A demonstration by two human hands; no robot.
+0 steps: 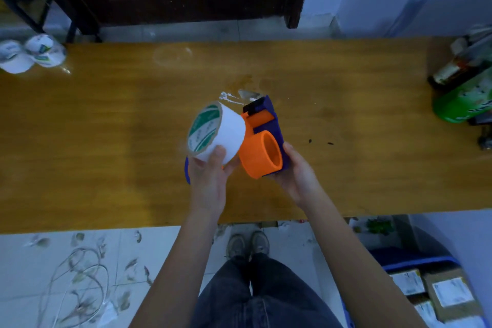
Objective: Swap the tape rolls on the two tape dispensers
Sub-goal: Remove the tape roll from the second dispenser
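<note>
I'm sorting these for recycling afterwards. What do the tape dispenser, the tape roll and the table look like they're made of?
Tape dispenser: apparently moulded plastic, matte; uniform orange hub and blue body with smooth rounded edges.
Tape roll: white tape, probably plastic film, on what looks like a cardboard core; a tan ring shows round its green-printed end.
Table: wood or wood-look laminate, semi-gloss; grain streaks and soft reflections, which one is unclear.

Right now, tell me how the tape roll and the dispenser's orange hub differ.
The tape roll is white with a green-printed core; the hub is plain orange. The roll is loose in the left hand; the hub is fixed to the blue dispenser held by the right hand. The roll looks wider across. Both are hollow cylinders, held above the table.
</note>
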